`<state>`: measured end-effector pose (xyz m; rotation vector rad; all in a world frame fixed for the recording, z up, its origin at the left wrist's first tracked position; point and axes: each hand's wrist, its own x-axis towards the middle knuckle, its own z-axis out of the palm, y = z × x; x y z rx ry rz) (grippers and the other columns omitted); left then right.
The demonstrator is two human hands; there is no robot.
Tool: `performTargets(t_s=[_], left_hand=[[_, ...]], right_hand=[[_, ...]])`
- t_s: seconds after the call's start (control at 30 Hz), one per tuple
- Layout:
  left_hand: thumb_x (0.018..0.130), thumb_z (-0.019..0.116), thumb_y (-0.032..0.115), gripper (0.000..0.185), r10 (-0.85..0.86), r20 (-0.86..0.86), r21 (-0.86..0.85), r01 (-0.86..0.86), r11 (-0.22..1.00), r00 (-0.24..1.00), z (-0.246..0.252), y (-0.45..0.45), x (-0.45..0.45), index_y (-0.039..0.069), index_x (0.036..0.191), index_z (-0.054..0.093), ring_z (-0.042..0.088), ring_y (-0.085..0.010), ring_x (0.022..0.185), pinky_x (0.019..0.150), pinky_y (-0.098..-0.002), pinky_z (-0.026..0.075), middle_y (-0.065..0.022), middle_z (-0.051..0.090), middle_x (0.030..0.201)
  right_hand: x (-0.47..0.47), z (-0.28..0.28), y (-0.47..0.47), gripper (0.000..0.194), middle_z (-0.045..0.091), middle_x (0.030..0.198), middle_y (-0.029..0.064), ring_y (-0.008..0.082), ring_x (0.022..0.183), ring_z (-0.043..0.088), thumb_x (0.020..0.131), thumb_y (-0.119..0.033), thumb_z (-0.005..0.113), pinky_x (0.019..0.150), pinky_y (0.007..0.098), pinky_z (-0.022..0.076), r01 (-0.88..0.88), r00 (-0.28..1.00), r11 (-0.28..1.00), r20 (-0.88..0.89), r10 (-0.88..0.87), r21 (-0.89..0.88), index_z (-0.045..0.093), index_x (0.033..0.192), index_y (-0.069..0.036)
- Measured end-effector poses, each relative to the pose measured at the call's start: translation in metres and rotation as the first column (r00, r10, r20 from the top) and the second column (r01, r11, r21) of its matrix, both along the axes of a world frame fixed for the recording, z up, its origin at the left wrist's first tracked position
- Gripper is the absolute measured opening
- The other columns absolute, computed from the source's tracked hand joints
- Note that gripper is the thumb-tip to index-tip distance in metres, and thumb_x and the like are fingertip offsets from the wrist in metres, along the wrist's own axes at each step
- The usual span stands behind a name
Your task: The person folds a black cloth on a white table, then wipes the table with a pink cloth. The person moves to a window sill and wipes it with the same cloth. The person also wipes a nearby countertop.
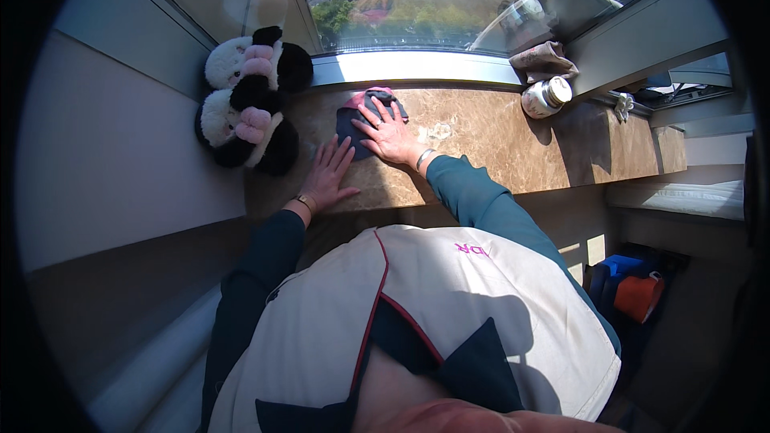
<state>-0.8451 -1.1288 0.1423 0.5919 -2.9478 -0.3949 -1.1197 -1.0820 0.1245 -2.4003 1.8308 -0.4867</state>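
Observation:
My right hand (391,132) lies palm down with spread fingers on a dark grey and pink cloth (351,123), pressing it against the brown marble-patterned window sill (481,138). Part of the cloth is hidden under the hand. My left hand (328,177) rests flat on the sill near its front edge, fingers apart, with nothing in it. Its fingertips are close to the cloth's lower left edge. Two black-and-white panda plush toys (225,63) with pink bows sit at the sill's left end, left of both hands.
A white jar with a metallic lid (544,98) stands on the right of the sill, by a crumpled printed pouch (544,61). A small pale figurine (624,107) is farther right. The window frame (415,67) borders the back. Blue and orange items (639,297) lie low at right.

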Motion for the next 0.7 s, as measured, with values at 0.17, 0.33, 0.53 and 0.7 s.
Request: performTargets(t_s=[0.17,0.33,0.53,0.7], left_hand=[[0.089,0.065,0.075,0.104,-0.034,-0.094,0.059,0.040,0.997,0.995,0.002,0.007,-0.013,0.012,0.167,0.035,0.014,-0.0437,0.164,0.132,-0.0604,0.011,-0.0160,0.020,0.178],[0.090,0.068,0.070,0.094,-0.025,-0.138,0.038,0.031,0.999,0.990,-0.010,0.031,-0.007,0.016,0.163,0.044,0.022,-0.0440,0.161,0.130,-0.0615,0.015,-0.0185,0.030,0.173],[0.098,0.064,0.057,0.081,0.186,-0.102,-0.035,-0.190,0.981,0.977,-0.018,0.058,0.035,0.009,0.160,0.046,0.026,-0.0396,0.160,0.130,-0.0567,0.018,-0.0204,0.032,0.172],[0.097,0.068,0.046,0.078,0.308,-0.020,-0.059,-0.308,0.949,0.951,-0.017,0.066,0.101,0.006,0.160,0.044,0.025,-0.0395,0.161,0.131,-0.0564,0.018,-0.0210,0.030,0.173]], right_hand=[[0.071,-0.008,0.025,0.050,0.052,0.160,0.0132,0.0429,0.157,0.030,0.103,-0.044,0.054,0.127,0.0704,0.0148,-0.289,0.900,0.938,-0.279,0.335,0.193,0.066,0.143,-0.016],[0.058,-0.005,0.053,0.045,0.066,0.139,0.0166,0.0428,0.139,0.053,0.094,-0.042,0.065,0.122,0.0587,0.0346,-0.503,0.864,0.855,0.064,0.499,0.127,0.071,0.131,-0.016],[0.023,0.026,0.059,0.049,0.055,0.154,0.0187,0.0378,0.151,0.044,0.098,-0.025,0.066,0.122,0.0600,0.0296,-0.455,0.887,0.890,0.103,0.451,0.019,0.062,0.144,-0.008],[0.013,0.023,0.050,0.051,0.049,0.159,0.0192,0.0379,0.154,0.039,0.100,-0.025,0.063,0.123,0.0587,0.0269,-0.307,0.948,0.951,0.096,0.302,0.039,0.059,0.149,-0.010]])
